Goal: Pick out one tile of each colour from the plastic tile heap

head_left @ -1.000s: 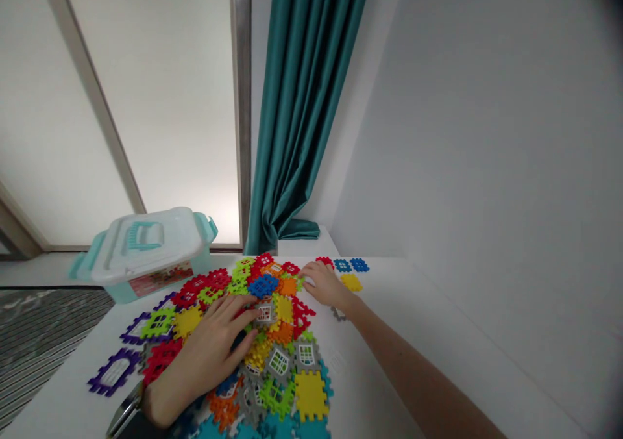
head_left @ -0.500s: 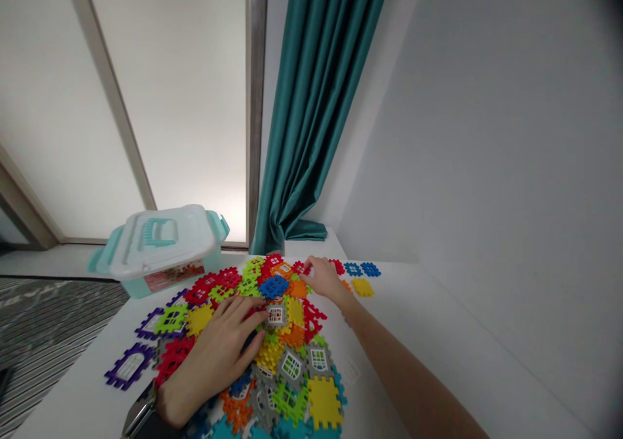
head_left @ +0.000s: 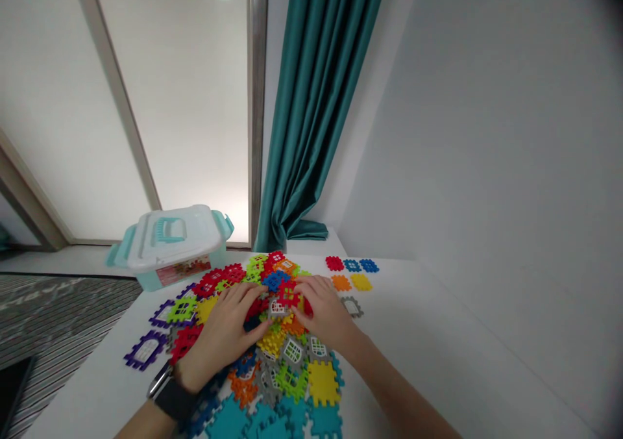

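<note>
I observe the right hand (head_left: 327,310) pinching a red tile (head_left: 288,291); the left hand (head_left: 228,328) spread on the tile pile (head_left: 271,343); lidded box (head_left: 182,234) near the far left corner of the worktop (head_left: 111,393).

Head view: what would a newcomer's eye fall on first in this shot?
First, the jumble of bright notched pieces heaped on the white table, with the left hand lying over it and the right hand holding a red piece above it. Next, the tall teal curtain beyond the table's far edge, and the white-lidded box left of the heap.
</note>
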